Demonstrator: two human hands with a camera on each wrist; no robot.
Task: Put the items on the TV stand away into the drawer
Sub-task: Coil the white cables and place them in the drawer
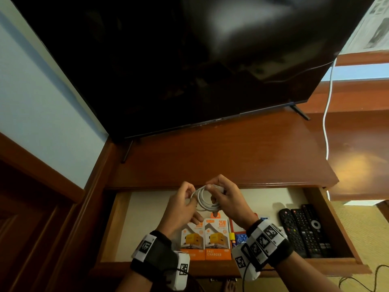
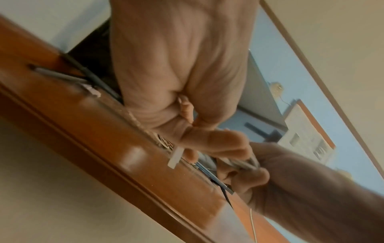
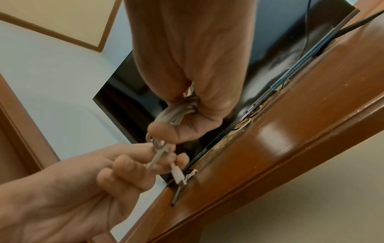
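A white charging cable (image 1: 202, 198), wound into a small coil, hangs between both hands above the open drawer (image 1: 147, 209). My left hand (image 1: 192, 196) pinches the coil's left side; in the left wrist view the left hand (image 2: 193, 131) has the white plug end (image 2: 175, 159) sticking out below its fingers. My right hand (image 1: 213, 191) grips the coil's right side with fingers curled through the loop. In the right wrist view the right hand (image 3: 180, 125) clamps the bundled strands (image 3: 178, 113), and the connector (image 3: 177, 174) dangles by the left hand's fingers (image 3: 133, 166).
The drawer holds two orange charger boxes (image 1: 205, 239), three black remotes (image 1: 303, 230) at the right and small items between them. The brown TV stand top (image 1: 231, 154) lies bare under the TV (image 1: 189, 60). A white wire (image 1: 326, 127) hangs at the right.
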